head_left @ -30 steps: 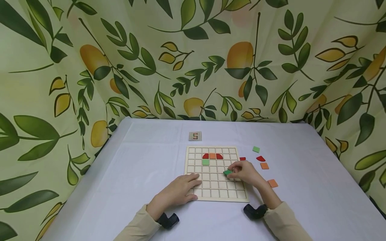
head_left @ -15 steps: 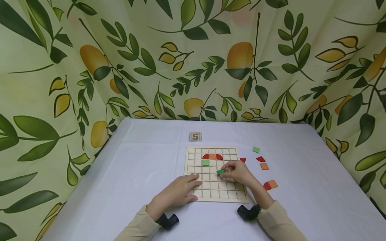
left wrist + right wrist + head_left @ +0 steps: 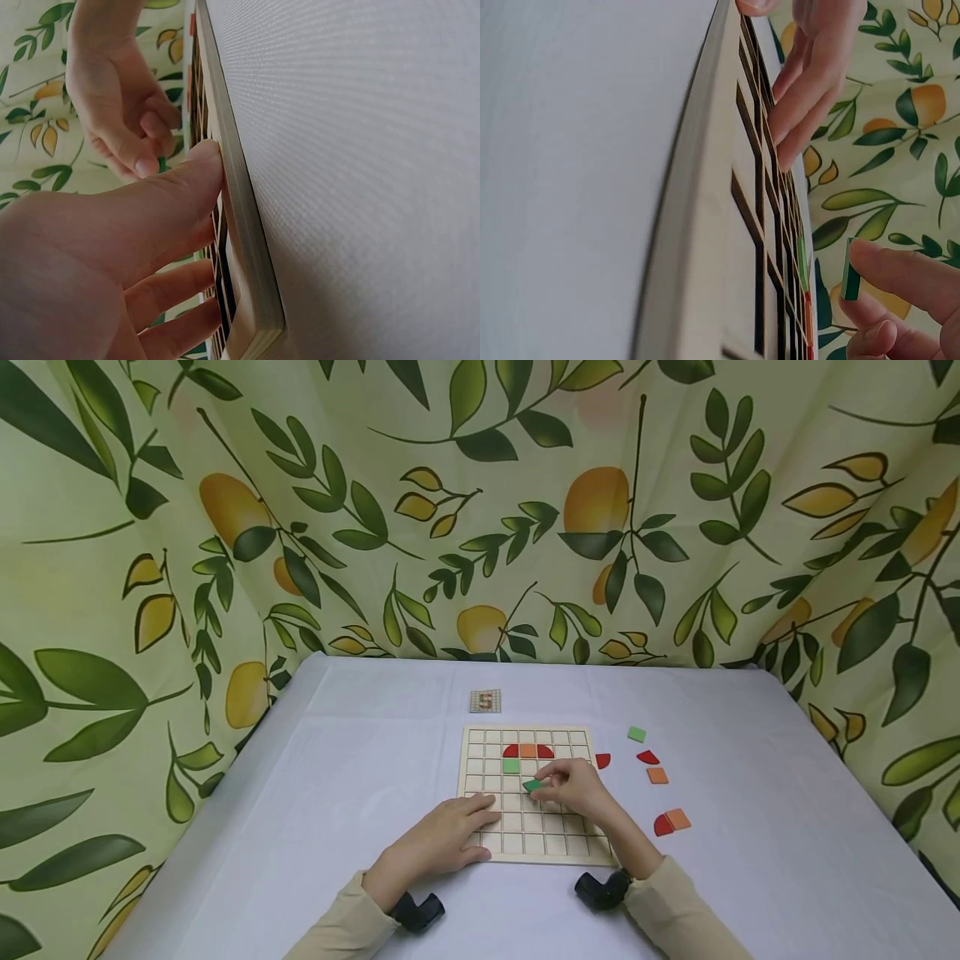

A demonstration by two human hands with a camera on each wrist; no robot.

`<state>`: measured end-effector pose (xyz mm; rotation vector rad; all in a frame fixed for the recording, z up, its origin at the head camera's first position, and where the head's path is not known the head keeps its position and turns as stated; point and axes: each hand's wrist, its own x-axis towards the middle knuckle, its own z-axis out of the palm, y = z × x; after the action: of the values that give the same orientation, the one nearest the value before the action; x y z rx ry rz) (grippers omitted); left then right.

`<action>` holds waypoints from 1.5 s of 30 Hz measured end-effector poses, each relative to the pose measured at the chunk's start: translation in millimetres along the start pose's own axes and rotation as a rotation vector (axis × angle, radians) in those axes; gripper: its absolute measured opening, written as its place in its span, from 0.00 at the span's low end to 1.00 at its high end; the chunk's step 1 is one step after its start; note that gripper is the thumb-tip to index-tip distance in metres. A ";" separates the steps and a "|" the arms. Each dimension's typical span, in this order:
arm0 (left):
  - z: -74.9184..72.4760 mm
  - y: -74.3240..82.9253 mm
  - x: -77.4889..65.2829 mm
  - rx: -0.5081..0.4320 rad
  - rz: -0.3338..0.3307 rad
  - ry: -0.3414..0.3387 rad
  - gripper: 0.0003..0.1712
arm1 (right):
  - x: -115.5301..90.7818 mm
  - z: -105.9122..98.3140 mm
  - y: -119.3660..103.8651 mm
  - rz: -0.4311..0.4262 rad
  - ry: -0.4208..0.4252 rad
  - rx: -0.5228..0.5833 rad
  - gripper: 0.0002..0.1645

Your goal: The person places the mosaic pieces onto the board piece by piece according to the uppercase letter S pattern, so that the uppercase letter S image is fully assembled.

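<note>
From my end, the curtain (image 3: 480, 527) hangs beyond both hands, and the table (image 3: 337, 760) spreads beneath them. The board (image 3: 521, 842) lies under both my hands, its grid stretching ahead of them. My left hand (image 3: 450, 828) rests on its left side, fingers loosely spread, the thumb on the near rim, gripping nothing that I can make out. My right hand (image 3: 576, 785) is drawn narrow, thumb and finger pinching the tile (image 3: 532, 786).

Well ahead of both hands sits the card (image 3: 486, 701), its print too small to read fully. Right of my right hand lie loose orange squares (image 3: 657, 775), loose red quarters (image 3: 648, 757) and, farther ahead, a loose green square (image 3: 637, 734). Ahead and left of that hand, on the board, an orange square (image 3: 528, 751) sits between two red quarters (image 3: 512, 751), with a pale green square (image 3: 511, 766) on the near side of the left one.

The tile is at my right fingertips, apart from the grid, roughly parallel to it. To seat it well, I'd judge: line up its straight sides with the cell walls, lower it flat, release, then press lightly, left hand steadying the board.
</note>
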<state>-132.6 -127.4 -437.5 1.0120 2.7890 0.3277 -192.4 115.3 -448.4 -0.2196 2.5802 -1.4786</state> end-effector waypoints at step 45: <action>1.8 -1.7 1.2 0.034 0.016 0.008 0.30 | 12.1 33.4 -20.8 0.115 0.098 -0.119 0.11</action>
<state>-134.2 -127.6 -439.7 1.0439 2.8044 0.2876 -196.3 74.4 -447.8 -0.0128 2.7111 -1.3299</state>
